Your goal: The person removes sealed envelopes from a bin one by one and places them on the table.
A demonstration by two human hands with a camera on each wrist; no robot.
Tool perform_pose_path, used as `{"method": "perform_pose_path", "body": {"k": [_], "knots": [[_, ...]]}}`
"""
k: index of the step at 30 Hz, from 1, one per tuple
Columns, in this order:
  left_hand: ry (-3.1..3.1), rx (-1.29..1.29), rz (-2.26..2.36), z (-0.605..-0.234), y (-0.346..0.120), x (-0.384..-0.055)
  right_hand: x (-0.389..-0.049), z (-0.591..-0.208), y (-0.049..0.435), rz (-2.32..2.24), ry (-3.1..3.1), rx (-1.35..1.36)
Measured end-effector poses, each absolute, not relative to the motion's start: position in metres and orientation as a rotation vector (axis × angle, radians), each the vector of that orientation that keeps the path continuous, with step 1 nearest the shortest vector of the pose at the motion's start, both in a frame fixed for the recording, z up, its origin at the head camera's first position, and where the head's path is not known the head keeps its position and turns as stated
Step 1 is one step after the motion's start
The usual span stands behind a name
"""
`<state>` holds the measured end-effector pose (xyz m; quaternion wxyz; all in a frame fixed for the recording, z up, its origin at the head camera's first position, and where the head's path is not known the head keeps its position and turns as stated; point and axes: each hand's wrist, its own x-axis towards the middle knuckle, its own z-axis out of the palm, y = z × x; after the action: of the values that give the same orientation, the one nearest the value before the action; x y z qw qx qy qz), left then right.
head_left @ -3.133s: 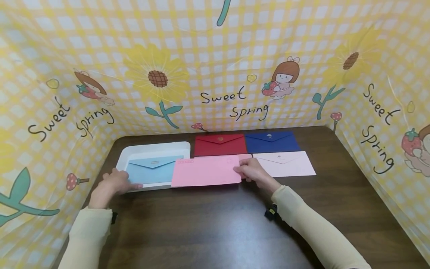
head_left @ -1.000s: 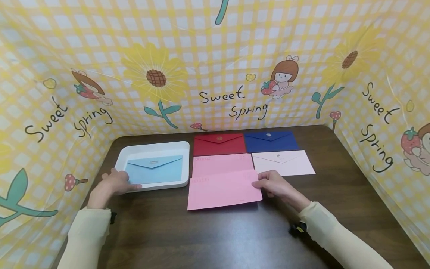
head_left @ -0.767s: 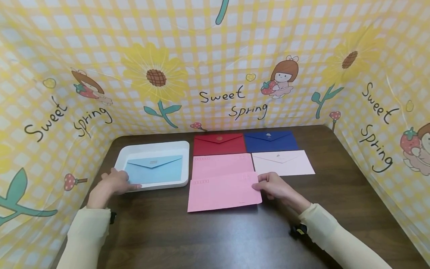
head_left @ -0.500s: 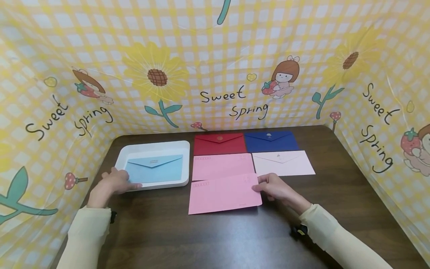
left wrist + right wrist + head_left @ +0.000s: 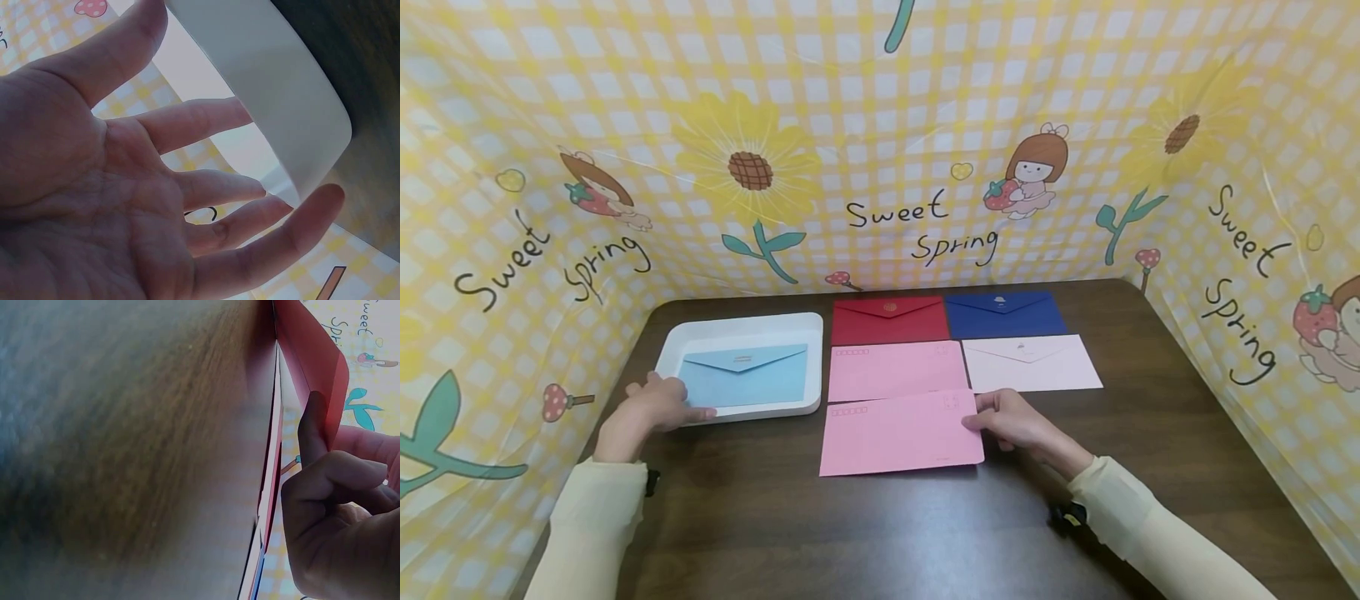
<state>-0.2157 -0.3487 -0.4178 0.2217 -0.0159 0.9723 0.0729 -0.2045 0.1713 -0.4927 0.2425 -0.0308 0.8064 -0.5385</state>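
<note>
In the head view, my right hand (image 5: 1011, 421) pinches the right end of a pink envelope (image 5: 898, 433). The right wrist view shows this envelope (image 5: 319, 356) raised off the table at that end. Its far edge lies close along a second pink envelope (image 5: 895, 371). My left hand (image 5: 655, 408) holds the near left corner of a white tray (image 5: 752, 327), its thumb along the front wall. From the left wrist, fingers reach the rim of the tray (image 5: 275, 81), and one fingertip is hidden behind it. A light blue envelope (image 5: 745, 383) lies inside the tray.
A red envelope (image 5: 889, 325) and a dark blue envelope (image 5: 1006, 318) lie along the back of the brown table (image 5: 865, 533). In front of the blue one is a pale pink envelope (image 5: 1033, 367). Yellow checked cloth (image 5: 880, 125) hangs around the back and sides.
My right hand has drawn the pink envelope from over the tray's right edge to the right and nearer, uncovering the second pink envelope. Lately it has shifted only slightly nearer. My left hand stays put.
</note>
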Motion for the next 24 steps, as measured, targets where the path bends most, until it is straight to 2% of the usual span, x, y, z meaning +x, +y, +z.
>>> {"method": "perform_pose_path", "body": {"k": [24], "knots": [[2.686, -0.034, 0.191, -0.4174, -0.3482, -0.2155, -0.2045, -0.4988, 0.1735, -1.360, 2.272, -0.135]]}}
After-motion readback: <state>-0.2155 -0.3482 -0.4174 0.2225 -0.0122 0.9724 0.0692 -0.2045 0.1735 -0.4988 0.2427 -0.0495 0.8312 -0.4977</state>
